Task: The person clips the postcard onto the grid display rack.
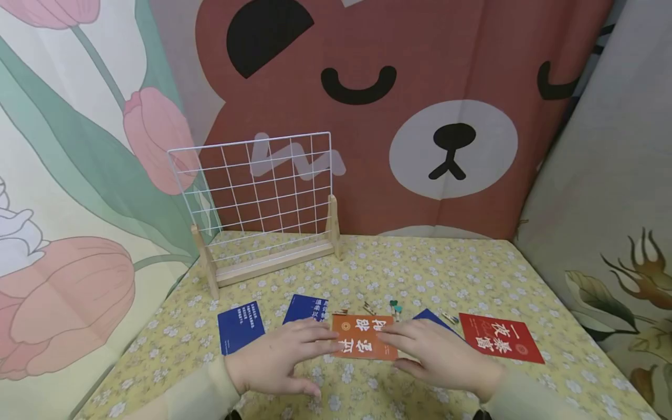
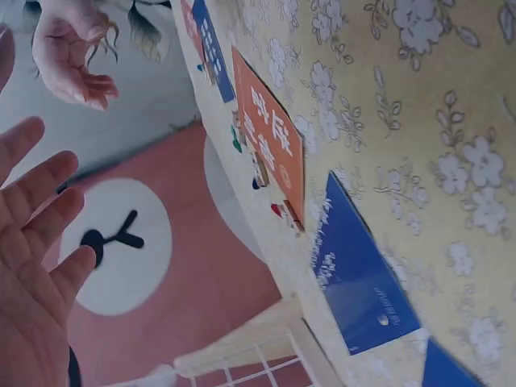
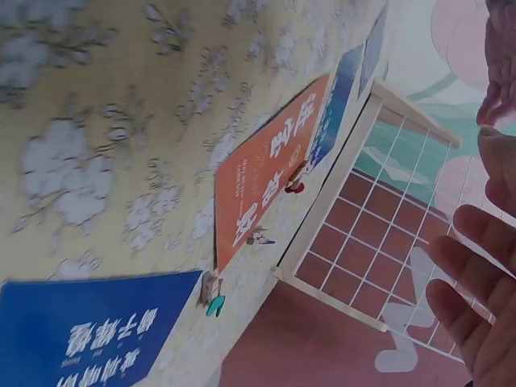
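Observation:
My left hand [image 1: 286, 359] hovers over the table with its fingers extended toward the left edge of an orange card [image 1: 362, 345] bearing white characters. Mirroring it, my right hand [image 1: 446, 357] is held near that card's right edge. Both wrist views show the hands raised off the surface and holding nothing. A blue card [image 1: 241, 328] lies to the left, with a second blue card [image 1: 300, 307] partly behind my left hand. Beyond my right hand are a third blue card [image 1: 431, 317], mostly covered, and a red card [image 1: 501, 338].
Behind the cards stands a white wire grid [image 1: 249, 142] on a wooden base [image 1: 278, 263]. Small decorated clothespins [image 1: 450, 318] lie along the cards' far side, some with green tops [image 1: 396, 310]. A floral cloth [image 1: 420, 268] covers the table; printed curtains [image 1: 362, 151] hang around it.

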